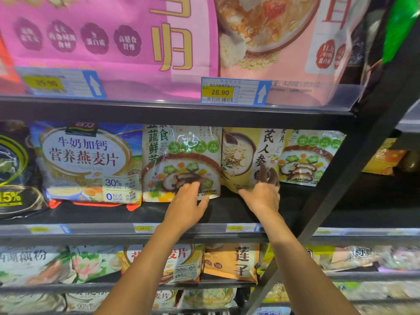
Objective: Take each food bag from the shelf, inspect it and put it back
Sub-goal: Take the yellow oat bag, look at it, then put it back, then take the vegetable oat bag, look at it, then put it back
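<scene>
nearest, my left hand (pixel 189 196) lies flat, fingers straight, steadying the vegetable-mushroom oat bag (pixel 181 155); my right hand (pixel 261 194) beside it pinches the yellow ginseng oat bag (pixel 241 153) low, probably keeping it upright.

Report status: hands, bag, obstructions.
Left hand flat on green vegetable bag. Right hand pinching yellow ginseng bag at lower edge, bag upright in its row. Nothing in the way.
</scene>
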Action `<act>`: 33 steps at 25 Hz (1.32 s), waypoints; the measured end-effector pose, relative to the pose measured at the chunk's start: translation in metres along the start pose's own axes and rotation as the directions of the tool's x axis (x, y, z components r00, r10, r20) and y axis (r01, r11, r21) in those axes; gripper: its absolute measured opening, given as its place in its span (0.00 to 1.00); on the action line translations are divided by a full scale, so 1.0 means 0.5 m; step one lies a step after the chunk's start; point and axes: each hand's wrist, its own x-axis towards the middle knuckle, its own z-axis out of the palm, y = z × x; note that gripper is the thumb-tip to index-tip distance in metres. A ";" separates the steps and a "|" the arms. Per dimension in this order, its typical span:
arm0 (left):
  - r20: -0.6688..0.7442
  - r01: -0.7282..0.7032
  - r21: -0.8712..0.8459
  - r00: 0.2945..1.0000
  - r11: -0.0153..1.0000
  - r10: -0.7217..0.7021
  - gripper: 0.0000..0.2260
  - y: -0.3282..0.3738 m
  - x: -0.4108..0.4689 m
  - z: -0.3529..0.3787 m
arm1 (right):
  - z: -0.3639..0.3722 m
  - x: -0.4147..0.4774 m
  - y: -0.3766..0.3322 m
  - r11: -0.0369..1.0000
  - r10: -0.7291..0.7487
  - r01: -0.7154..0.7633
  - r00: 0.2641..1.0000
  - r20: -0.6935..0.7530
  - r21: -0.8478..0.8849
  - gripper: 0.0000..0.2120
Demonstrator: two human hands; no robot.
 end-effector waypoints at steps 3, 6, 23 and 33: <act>-0.037 -0.098 0.000 0.995 0.995 0.098 0.22 -0.008 -0.041 -0.011 | -0.015 -0.061 -0.003 0.997 -0.071 0.073 0.996 -0.060 0.033 0.33; -0.096 -0.138 0.104 0.984 0.985 0.148 0.25 -0.015 -0.089 -0.025 | -0.024 -0.141 0.001 0.970 -0.219 0.228 0.971 -0.100 0.085 0.37; -0.025 -0.235 0.190 0.970 0.953 0.244 0.36 0.038 -0.400 0.013 | -0.081 -0.526 0.182 0.907 -0.418 0.421 0.888 -0.193 -0.024 0.34; 0.060 -0.392 0.112 0.920 0.913 0.387 0.35 0.314 -0.417 0.199 | -0.215 -0.530 0.492 0.960 -0.270 0.280 0.916 -0.297 -0.009 0.32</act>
